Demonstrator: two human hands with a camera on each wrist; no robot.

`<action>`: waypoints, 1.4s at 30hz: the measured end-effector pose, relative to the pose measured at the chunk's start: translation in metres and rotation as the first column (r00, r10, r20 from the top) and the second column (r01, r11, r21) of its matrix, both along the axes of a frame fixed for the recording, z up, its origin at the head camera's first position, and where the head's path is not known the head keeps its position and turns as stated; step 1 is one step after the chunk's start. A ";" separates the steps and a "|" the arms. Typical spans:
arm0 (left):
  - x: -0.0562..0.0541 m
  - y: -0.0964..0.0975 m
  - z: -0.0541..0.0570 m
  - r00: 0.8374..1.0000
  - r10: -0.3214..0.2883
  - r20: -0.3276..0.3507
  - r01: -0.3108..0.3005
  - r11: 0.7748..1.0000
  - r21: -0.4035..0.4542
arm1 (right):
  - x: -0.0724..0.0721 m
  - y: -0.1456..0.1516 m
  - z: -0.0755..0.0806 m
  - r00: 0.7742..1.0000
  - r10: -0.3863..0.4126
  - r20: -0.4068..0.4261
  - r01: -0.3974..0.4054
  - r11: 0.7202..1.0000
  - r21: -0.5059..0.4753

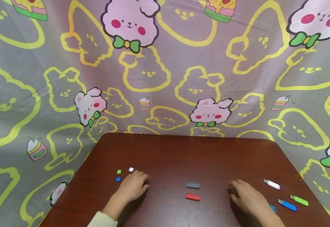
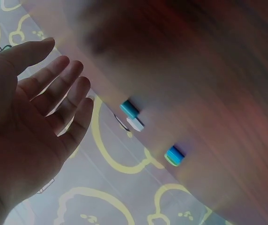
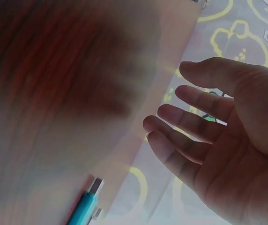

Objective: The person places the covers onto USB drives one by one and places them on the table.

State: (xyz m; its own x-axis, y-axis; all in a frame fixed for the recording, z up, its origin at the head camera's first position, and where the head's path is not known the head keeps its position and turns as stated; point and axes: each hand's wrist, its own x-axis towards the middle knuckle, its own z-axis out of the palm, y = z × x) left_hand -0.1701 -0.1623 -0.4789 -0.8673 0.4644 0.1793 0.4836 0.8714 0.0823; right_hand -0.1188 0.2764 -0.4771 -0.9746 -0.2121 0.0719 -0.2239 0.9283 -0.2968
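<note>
My left hand (image 1: 134, 186) rests low over the left of the table with loosely bent fingers, holding nothing. Just beyond it lie a white cap (image 1: 131, 169), a green cap (image 1: 119, 171) and a blue cap (image 1: 118, 179). A teal cap (image 2: 130, 108) shows in the left wrist view but is hidden behind the hand from the head. On the right, my right hand (image 1: 248, 197) is relaxed and bare-palmed, partly covering a teal USB stick (image 1: 273, 208). Between the hands lie a grey USB stick (image 1: 193, 185) and a red USB stick (image 1: 192, 197), both with no metal plug showing.
Right of the right hand lie uncapped USB sticks: white (image 1: 272, 184), blue (image 1: 288, 205) and green (image 1: 299, 200), metal plugs pointing left. The dark brown table (image 1: 182, 151) has rounded far corners. A patterned cloth (image 1: 165, 63) hangs behind and along its sides.
</note>
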 end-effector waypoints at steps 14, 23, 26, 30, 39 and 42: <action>-0.001 -0.024 -0.002 0.996 0.082 0.024 -0.083 0.996 0.045 | 0.006 0.026 -0.003 0.996 -0.044 0.072 0.040 0.998 0.050; -0.001 -0.042 -0.005 0.993 0.118 -0.003 -0.118 0.991 0.058 | 0.007 0.040 -0.005 0.985 -0.074 0.159 0.063 0.995 0.071; -0.001 -0.046 -0.004 0.992 0.122 -0.022 -0.120 0.990 0.070 | 0.008 0.045 -0.007 0.979 -0.089 0.182 0.075 0.994 0.079; -0.001 -0.051 -0.004 0.989 0.143 -0.026 -0.141 0.987 0.080 | 0.009 0.051 -0.010 0.974 -0.109 0.199 0.096 0.992 0.076; -0.005 -0.060 -0.005 0.982 0.188 0.001 -0.187 0.978 0.092 | 0.013 0.060 -0.013 0.974 -0.100 0.204 0.086 0.993 0.080; -0.006 -0.061 -0.006 0.981 0.196 0.014 -0.196 0.976 0.090 | 0.014 0.061 -0.014 0.977 -0.096 0.192 0.082 0.993 0.082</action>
State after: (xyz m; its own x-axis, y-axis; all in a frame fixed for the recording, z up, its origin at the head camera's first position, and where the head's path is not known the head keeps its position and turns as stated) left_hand -0.1758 -0.2235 -0.4847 -0.9408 0.2674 0.2084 0.3036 0.9381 0.1665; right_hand -0.1046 0.3376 -0.4907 -0.9835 -0.1216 -0.1339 -0.0841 0.9628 -0.2566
